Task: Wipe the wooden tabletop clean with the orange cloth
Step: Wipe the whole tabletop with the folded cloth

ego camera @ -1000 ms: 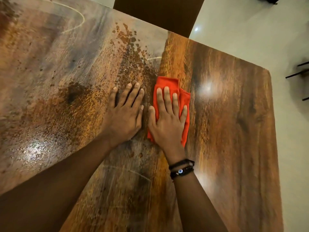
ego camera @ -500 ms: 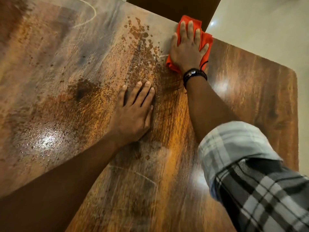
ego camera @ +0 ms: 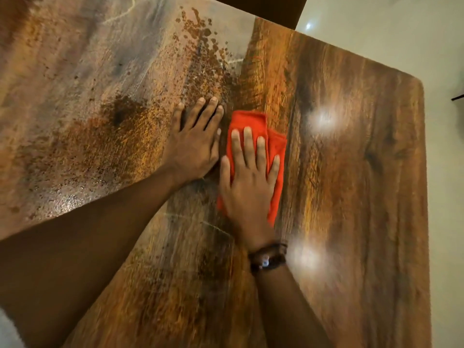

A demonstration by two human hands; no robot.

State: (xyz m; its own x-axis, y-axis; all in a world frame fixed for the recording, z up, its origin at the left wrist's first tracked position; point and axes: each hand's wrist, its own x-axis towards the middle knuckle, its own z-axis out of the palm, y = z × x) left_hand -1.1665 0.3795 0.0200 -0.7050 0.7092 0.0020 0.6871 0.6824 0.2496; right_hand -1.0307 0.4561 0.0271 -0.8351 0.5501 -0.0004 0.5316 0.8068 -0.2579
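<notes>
I see right hand (ego camera: 247,182) flat on cloth (ego camera: 276,151), fingers straight, pressing it to tabletop (ego camera: 351,172) near its middle | left hand (ego camera: 194,144) flat on wood just beside, fingers released | speckled film (ego camera: 200,46) left of cloth

Folded orange cloth (ego camera: 253,126) lies flat on wooden tabletop (ego camera: 351,172) – left half smeared

glossy wood tabletop (ego camera: 351,172) — soft cloth (ego camera: 247,119)

The pale, glossy floor (ego camera: 376,33) occupies the upper right. One bright light spot (ego camera: 308,26) reflects on it. A dark brown furniture panel (ego camera: 261,8) stands at the top edge. Thin dark bars (ego camera: 457,97) cross the right edge.
</notes>
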